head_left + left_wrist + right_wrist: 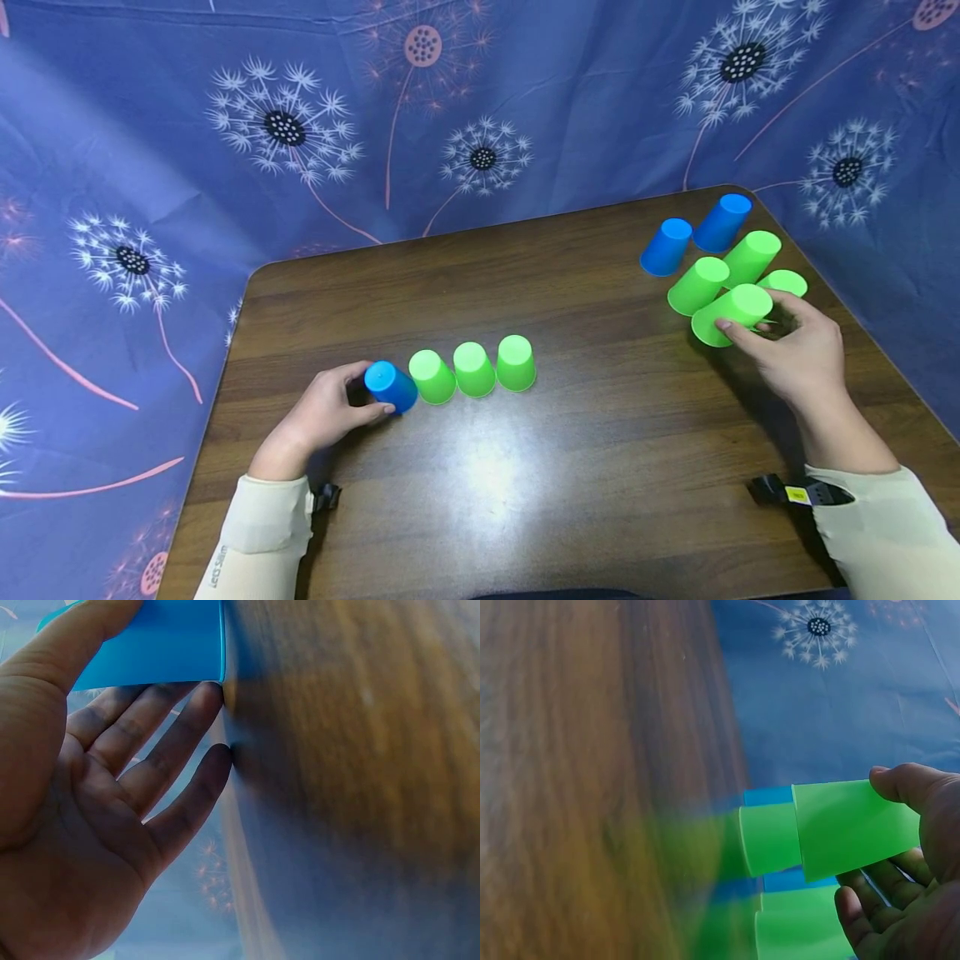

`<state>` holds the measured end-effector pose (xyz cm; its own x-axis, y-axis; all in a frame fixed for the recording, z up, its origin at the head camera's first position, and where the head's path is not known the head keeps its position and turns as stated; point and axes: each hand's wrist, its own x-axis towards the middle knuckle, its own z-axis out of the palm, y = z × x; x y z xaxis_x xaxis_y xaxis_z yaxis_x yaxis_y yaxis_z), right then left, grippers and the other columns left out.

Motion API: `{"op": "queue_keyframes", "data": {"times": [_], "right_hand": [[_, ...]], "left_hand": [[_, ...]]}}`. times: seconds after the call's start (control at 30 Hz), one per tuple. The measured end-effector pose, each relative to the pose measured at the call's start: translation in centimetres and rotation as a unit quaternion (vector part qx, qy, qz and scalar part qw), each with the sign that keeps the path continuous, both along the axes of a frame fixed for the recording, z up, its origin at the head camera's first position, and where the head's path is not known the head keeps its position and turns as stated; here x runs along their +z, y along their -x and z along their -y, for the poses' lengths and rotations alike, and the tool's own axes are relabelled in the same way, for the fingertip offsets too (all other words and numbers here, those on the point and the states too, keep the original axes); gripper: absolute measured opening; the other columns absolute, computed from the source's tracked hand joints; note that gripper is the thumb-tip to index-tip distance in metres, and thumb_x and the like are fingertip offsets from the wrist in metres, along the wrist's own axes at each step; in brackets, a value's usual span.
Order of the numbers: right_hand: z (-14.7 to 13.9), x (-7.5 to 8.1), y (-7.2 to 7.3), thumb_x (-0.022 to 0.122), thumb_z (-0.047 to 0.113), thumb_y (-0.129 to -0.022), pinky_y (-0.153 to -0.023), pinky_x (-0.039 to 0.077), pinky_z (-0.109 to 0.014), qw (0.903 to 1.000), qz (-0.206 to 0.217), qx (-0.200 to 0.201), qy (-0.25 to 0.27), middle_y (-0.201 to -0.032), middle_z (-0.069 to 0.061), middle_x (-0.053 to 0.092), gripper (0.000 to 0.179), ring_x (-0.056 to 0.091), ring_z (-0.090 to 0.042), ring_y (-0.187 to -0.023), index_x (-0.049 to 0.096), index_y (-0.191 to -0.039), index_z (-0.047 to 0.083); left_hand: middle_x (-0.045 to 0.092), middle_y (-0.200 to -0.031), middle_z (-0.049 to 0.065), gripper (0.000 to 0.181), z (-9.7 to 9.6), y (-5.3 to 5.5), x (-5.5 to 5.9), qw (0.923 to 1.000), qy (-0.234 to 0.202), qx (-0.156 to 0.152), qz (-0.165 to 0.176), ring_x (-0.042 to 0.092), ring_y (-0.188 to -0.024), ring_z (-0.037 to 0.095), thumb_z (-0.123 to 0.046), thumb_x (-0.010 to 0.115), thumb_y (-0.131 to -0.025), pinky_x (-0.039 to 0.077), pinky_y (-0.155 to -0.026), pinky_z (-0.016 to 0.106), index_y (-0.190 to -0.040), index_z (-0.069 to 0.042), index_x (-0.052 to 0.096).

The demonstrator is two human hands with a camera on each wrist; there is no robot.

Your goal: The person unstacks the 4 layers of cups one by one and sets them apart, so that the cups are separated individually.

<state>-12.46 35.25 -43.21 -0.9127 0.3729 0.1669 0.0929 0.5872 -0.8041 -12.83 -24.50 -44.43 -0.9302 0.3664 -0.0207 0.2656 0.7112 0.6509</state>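
Head view: left hand [322, 417] held blue cup [391, 387] upside down on table [480, 500], thumb and fingers curled round it, at left end of a row touching three green cups [474, 369]. Right hand [798, 354] pinched a green cup [731, 313] beside the far-right cluster.

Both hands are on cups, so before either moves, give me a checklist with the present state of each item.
1. Left hand has the blue plastic cup between thumb and fingers: ok.
2. That cup stands upside down at the left end of the row of three upside-down green plastic cups: ok.
3. Right hand grips the nearest green cup of the right-hand cluster: ok.
4. Gripped green cup lifted off the brown wooden table: cannot tell.
5. Two blue cups at the far right corner out of the hands' way: ok.
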Motion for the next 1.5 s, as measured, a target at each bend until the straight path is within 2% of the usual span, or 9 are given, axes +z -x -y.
{"op": "queue_keyframes", "data": {"times": [0.13, 0.33, 0.67, 0.93, 1.17, 1.37, 1.5], "right_hand": [[-0.6, -0.3, -0.4, 0.086, 0.031, -0.072, -0.051, 0.037, -0.016, 0.9999, 0.008, -0.007, -0.002, -0.08, 0.005, 0.058, 0.052, 0.049, -0.004, -0.07, 0.066, -0.119, 0.02], [-1.5, -1.0, -0.9, 0.085, 0.036, -0.073, -0.05, 0.039, -0.017, 0.9991, 0.034, -0.016, -0.018, -0.078, 0.01, 0.059, 0.057, 0.052, 0.001, -0.064, 0.063, -0.122, 0.017], [-2.3, -1.6, -1.3, 0.083, 0.044, -0.072, -0.05, 0.04, -0.02, 0.9959, 0.078, -0.029, -0.036, -0.066, 0.006, 0.059, 0.069, 0.051, 0.0, -0.057, 0.058, -0.126, 0.011], [-2.6, -1.9, -1.2, 0.084, 0.042, -0.072, -0.048, 0.04, -0.02, 0.9963, 0.076, -0.033, -0.025, -0.068, 0.011, 0.058, 0.061, 0.05, 0.001, -0.056, 0.059, -0.12, 0.013], [-2.7, -1.9, -1.3, 0.082, 0.045, -0.073, -0.052, 0.042, -0.02, 0.9944, 0.094, -0.028, -0.038, -0.089, 0.005, 0.058, 0.069, 0.05, 0.001, -0.066, 0.057, -0.126, 0.009], [-2.8, -1.6, -1.4, 0.084, 0.044, -0.071, -0.052, 0.043, -0.019, 0.9943, 0.099, -0.027, -0.027, -0.08, 0.019, 0.058, 0.073, 0.053, 0.006, -0.063, 0.056, -0.129, 0.009], [-2.8, -1.3, -1.6, 0.085, 0.04, -0.072, -0.053, 0.044, -0.015, 0.9948, 0.097, -0.029, -0.002, -0.086, 0.023, 0.056, 0.073, 0.055, 0.011, -0.066, 0.055, -0.134, 0.016]], "left_hand": [[0.066, -0.111, -0.006, 0.052, 0.0, 0.0, 0.0, 1.0, -0.001, 0.0, 0.001, 0.059, -0.105, 0.016, -0.041, 0.082, -0.075, 0.046, -0.094, 0.047, -0.118, -0.019, 0.064], [0.066, -0.111, -0.006, 0.053, 0.0, 0.1, -0.1, 1.0, 0.0, 0.002, 0.001, 0.059, -0.104, 0.016, -0.041, 0.083, -0.074, 0.046, -0.095, 0.047, -0.118, -0.019, 0.064], [0.065, -0.111, -0.006, 0.054, 0.0, 0.1, -0.1, 1.0, 0.0, 0.002, 0.003, 0.059, -0.106, 0.016, -0.041, 0.083, -0.074, 0.046, -0.095, 0.047, -0.119, -0.019, 0.063], [0.065, -0.111, -0.007, 0.054, 0.1, 0.1, -0.3, 1.0, 0.0, -0.002, -0.005, 0.059, -0.104, 0.015, -0.041, 0.082, -0.074, 0.047, -0.094, 0.046, -0.119, -0.019, 0.064], [0.065, -0.109, -0.008, 0.052, 0.1, 0.0, -0.2, 1.0, -0.007, -0.001, -0.001, 0.059, -0.104, 0.014, -0.04, 0.082, -0.075, 0.047, -0.093, 0.045, -0.118, -0.019, 0.064], [0.065, -0.108, -0.009, 0.051, 0.1, 0.1, -0.2, 1.0, -0.008, -0.001, 0.001, 0.059, -0.103, 0.013, -0.04, 0.082, -0.075, 0.047, -0.093, 0.044, -0.118, -0.02, 0.064], [0.065, -0.108, -0.009, 0.051, 0.1, 0.1, -0.1, 1.0, -0.008, -0.003, 0.001, 0.059, -0.103, 0.013, -0.042, 0.082, -0.075, 0.048, -0.093, 0.044, -0.118, -0.02, 0.064]]}}
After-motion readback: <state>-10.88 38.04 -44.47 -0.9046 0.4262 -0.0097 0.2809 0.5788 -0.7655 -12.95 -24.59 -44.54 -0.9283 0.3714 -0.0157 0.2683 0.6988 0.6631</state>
